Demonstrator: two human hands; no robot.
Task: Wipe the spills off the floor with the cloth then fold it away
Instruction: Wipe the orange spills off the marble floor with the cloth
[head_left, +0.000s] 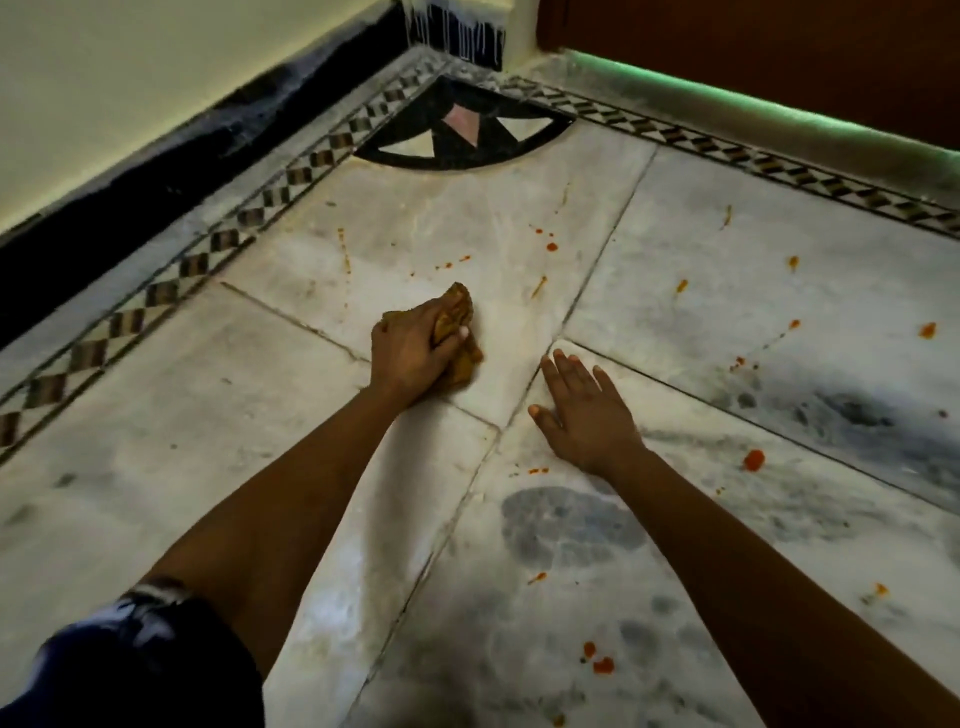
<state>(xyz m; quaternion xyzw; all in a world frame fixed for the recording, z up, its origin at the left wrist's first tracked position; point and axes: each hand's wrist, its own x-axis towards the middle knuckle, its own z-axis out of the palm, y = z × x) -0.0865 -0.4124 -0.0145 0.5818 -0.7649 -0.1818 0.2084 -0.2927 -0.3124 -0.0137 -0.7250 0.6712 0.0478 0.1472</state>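
My left hand (410, 351) grips a bunched mustard-brown cloth (460, 312) and holds it down on the white marble floor (311, 467) near the middle of the view. Part of the cloth is hidden under my fingers. My right hand (584, 410) lies flat on the floor to the right of it, fingers straight and spread, holding nothing. Orange-red spill spots dot the marble: small drops (550, 246) beyond the cloth, a larger blob (753, 459) at the right, and drops (602, 664) close to me at the bottom.
A checkered inlay border (208, 249) runs along the left wall with its black skirting (130, 192). A black fan-shaped inlay (462, 150) fills the far corner. A wooden door (779, 62) with a green glow under it stands at the back right.
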